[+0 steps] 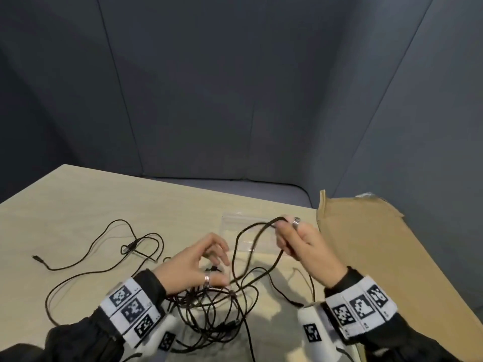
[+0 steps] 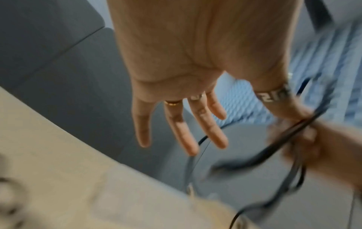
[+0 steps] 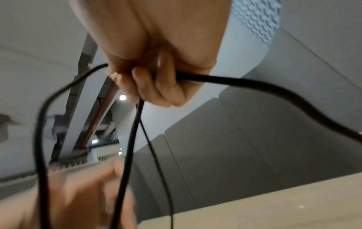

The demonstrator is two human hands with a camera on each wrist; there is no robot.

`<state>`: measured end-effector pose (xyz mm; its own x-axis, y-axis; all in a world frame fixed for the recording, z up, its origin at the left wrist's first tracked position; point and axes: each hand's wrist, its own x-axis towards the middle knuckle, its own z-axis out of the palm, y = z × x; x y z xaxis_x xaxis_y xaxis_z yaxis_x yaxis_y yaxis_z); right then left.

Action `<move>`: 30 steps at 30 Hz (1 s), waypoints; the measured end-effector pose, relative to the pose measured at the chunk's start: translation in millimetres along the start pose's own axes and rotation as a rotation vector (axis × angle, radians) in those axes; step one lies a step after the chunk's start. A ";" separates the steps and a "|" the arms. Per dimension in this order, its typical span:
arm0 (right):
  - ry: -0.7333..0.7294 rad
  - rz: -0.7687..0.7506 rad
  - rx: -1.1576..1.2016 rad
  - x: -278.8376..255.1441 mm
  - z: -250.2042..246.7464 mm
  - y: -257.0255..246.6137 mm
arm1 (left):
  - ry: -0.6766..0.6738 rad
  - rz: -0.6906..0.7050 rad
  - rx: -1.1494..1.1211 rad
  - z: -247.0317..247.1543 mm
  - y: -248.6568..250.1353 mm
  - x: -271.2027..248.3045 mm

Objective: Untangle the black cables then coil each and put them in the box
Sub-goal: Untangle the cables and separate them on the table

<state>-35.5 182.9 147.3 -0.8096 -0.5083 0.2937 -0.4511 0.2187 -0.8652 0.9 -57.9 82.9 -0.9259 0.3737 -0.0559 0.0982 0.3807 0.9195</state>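
Note:
Black cables lie in a tangle [image 1: 209, 312] on the pale table [image 1: 78, 205] near its front edge. My right hand [image 1: 287, 236] is raised above the table, fingers curled round a bunch of cable loops [image 1: 257, 231] that hang down into the tangle. In the right wrist view the fingers [image 3: 152, 83] wrap a thick black cable [image 3: 254, 83]. My left hand [image 1: 217, 265] hovers just over the tangle with its fingers [image 2: 176, 124] spread and nearly straight and the thumb beside a strand; it grips nothing. The cardboard box [image 1: 366, 244] lies at the right.
A thin black cable [image 1: 104, 246] with a small plug snakes across the left of the table. A clear plastic bag [image 1: 235, 228] lies flat behind the hands. Grey padded panels [image 1: 235, 100] wall in the far side.

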 end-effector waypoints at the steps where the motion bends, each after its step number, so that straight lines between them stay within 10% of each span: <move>1: 0.088 -0.001 0.068 0.6 -7.8 -2.7 | -0.072 -0.065 0.188 3.7 -17.3 -2.5; 7: 0.476 0.123 -0.052 -1.6 -77.2 4.1 | -0.055 -0.388 0.757 14.6 -79.1 -11.1; 15: -0.155 0.595 -0.769 -57.8 -86.3 116.1 | 0.083 -0.399 0.311 -10.5 -78.7 -8.0; 21: -0.291 0.467 -0.982 -42.7 -37.3 103.6 | 0.093 -0.350 0.069 -16.9 -35.8 -1.5; 24: -0.272 0.190 -0.734 -28.4 4.0 58.6 | 0.072 -0.320 -0.066 -12.9 -8.5 -0.6; 30: -0.362 0.150 -0.403 -3.6 60.4 26.0 | 0.040 -0.245 -0.235 -6.7 23.7 3.7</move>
<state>-21.6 140.2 99.2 -0.7274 -0.6850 -0.0400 -0.5067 0.5755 -0.6420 -2.7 -53.1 107.1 -0.9255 0.2599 -0.2756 -0.2119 0.2482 0.9453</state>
